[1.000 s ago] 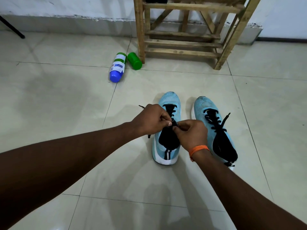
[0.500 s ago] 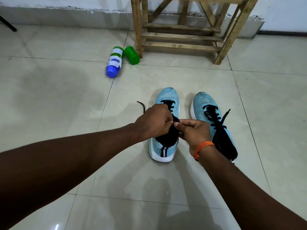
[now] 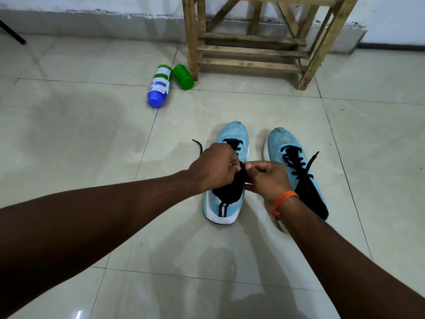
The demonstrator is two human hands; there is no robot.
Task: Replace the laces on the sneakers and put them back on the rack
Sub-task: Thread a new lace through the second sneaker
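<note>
Two light-blue sneakers with black tongues stand side by side on the tiled floor, toes pointing away. Over the left sneaker (image 3: pixel 234 137) my left hand (image 3: pixel 212 168) and my right hand (image 3: pixel 266 178) meet, fingers curled, pinching the black lace at the tongue. One loose end of that black lace (image 3: pixel 198 145) trails on the floor behind my left hand. The right sneaker (image 3: pixel 279 141) is laced in black, with a free lace end (image 3: pixel 310 162) lying across it. The wooden rack (image 3: pixel 250 51) stands beyond the shoes against the wall.
A blue-and-white bottle (image 3: pixel 159 87) and a green bottle (image 3: pixel 183 77) lie on the floor by the rack's left leg. A dark pole (image 3: pixel 12 32) slants at the far left. An orange band circles my right wrist.
Both hands stay together on the left sneaker's lace, shifting slightly. The camera view has tilted, so the rack and bottles sit a little higher in frame.
</note>
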